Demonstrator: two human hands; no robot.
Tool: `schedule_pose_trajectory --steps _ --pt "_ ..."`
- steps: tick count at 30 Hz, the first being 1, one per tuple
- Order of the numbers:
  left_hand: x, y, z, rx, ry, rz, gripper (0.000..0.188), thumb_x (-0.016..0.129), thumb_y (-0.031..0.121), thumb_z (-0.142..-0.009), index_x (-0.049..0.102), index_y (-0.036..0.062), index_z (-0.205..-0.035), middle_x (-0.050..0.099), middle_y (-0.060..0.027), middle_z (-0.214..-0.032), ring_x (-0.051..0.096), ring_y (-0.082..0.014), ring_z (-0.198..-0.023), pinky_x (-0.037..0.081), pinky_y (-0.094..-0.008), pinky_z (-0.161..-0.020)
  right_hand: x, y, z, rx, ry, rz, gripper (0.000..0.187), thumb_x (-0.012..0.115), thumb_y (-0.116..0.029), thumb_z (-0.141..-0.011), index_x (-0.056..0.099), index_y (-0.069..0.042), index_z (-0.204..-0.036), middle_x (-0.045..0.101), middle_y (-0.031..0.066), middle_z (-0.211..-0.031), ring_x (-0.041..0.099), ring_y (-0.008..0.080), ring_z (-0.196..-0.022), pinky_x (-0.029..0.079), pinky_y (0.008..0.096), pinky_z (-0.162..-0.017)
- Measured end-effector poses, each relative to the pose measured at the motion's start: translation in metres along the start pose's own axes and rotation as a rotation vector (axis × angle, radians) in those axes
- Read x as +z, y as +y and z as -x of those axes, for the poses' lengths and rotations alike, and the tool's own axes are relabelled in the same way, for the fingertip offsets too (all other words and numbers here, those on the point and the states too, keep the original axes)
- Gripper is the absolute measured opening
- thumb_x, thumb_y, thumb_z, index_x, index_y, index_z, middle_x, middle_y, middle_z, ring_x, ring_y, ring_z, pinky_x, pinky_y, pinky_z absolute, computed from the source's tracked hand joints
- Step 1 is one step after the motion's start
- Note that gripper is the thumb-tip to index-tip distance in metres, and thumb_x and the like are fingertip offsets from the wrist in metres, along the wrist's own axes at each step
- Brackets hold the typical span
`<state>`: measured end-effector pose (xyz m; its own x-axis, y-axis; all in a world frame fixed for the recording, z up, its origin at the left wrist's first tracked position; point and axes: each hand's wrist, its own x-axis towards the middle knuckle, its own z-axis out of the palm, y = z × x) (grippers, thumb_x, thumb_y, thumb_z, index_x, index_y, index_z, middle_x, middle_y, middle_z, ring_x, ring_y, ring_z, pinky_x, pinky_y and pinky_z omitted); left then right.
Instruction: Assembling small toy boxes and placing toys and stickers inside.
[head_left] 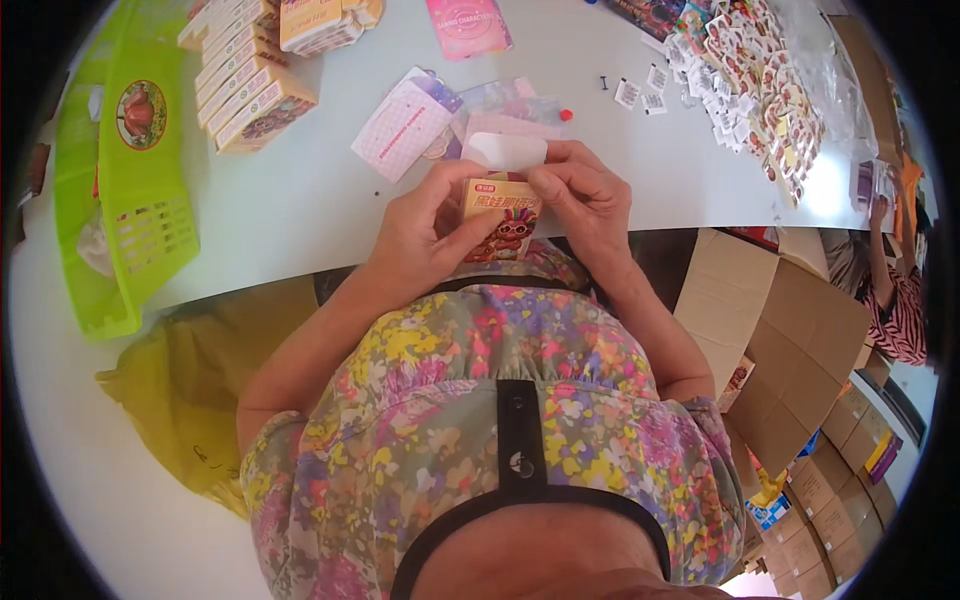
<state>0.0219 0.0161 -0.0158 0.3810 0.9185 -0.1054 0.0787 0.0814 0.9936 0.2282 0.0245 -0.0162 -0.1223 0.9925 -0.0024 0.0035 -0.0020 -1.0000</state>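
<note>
Carton [512, 236] at 12 o'clock is grasped at its left side by the left hand [425, 225] and top corner by the right hand [592, 205], white flap [505, 150] raised, closure apparently pending, whereas stacked cartons [262, 108] at 11 o'clock appear complete.

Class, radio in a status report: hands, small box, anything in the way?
Left hand holding small box. Right hand at its raised white flap. Packets lie just beyond, not blocking the hands.
</note>
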Motion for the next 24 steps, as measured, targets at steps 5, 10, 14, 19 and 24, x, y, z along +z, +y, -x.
schedule_pose_trajectory --steps 5,10,14,19,24 --pt "-0.013 0.01 -0.019 0.408 0.126 -0.622 0.023 0.071 0.008 -0.085 0.059 0.0033 -0.104 0.064 -0.009 -0.104 0.064 -0.0134 -0.091 0.053 -0.0275 -0.072 0.004 -0.018 -0.004 -0.044 0.02 0.201 0.012 0.069 -0.001 -0.085 0.071 0.001 -0.096 0.065 0.0103 -0.105 0.062 0.0143 -0.091 0.05 0.0254 -0.077" --pt "-0.004 0.01 -0.019 0.131 0.214 0.05 0.015 0.072 0.005 -0.084 0.064 0.0006 -0.096 0.065 -0.0075 -0.1 0.064 -0.0141 -0.09 0.055 -0.0284 -0.078 -0.016 -0.015 -0.016 -0.092 -0.209 0.195 0.012 0.07 -0.002 -0.083 0.072 0.001 -0.095 0.067 0.0094 -0.103 0.064 0.0146 -0.087 0.052 0.0249 -0.073" --pt "-0.017 0.019 -0.023 0.049 0.075 0.112 0.018 0.074 0.002 -0.082 0.065 -0.0012 -0.098 0.067 -0.0055 -0.091 0.065 -0.0113 -0.084 0.056 -0.0255 -0.076 -0.018 -0.031 -0.029 0.1 -0.332 0.13 0.011 0.07 -0.001 -0.083 0.071 0.002 -0.094 0.069 0.0072 -0.096 0.064 0.0104 -0.081 0.052 0.0219 -0.069" --pt "-0.021 0.018 -0.029 -0.052 0.112 0.212 0.015 0.073 -0.001 -0.082 0.067 -0.002 -0.095 0.068 -0.0048 -0.089 0.064 -0.009 -0.082 0.055 -0.0224 -0.074 -0.013 -0.039 -0.039 0.182 -0.352 0.234 0.008 0.069 0.0 -0.083 0.072 0.002 -0.09 0.069 0.0039 -0.086 0.061 0.006 -0.078 0.052 0.0208 -0.066" --pt "-0.03 0.011 -0.028 -0.01 0.06 0.159 0.01 0.073 -0.001 -0.081 0.07 0.001 -0.09 0.067 -0.003 -0.087 0.062 -0.0075 -0.08 0.052 -0.0228 -0.07 -0.013 -0.033 -0.047 0.259 -0.382 0.189 0.009 0.071 -0.003 -0.083 0.071 0.003 -0.09 0.07 0.0035 -0.085 0.062 0.0062 -0.078 0.051 0.02 -0.067"
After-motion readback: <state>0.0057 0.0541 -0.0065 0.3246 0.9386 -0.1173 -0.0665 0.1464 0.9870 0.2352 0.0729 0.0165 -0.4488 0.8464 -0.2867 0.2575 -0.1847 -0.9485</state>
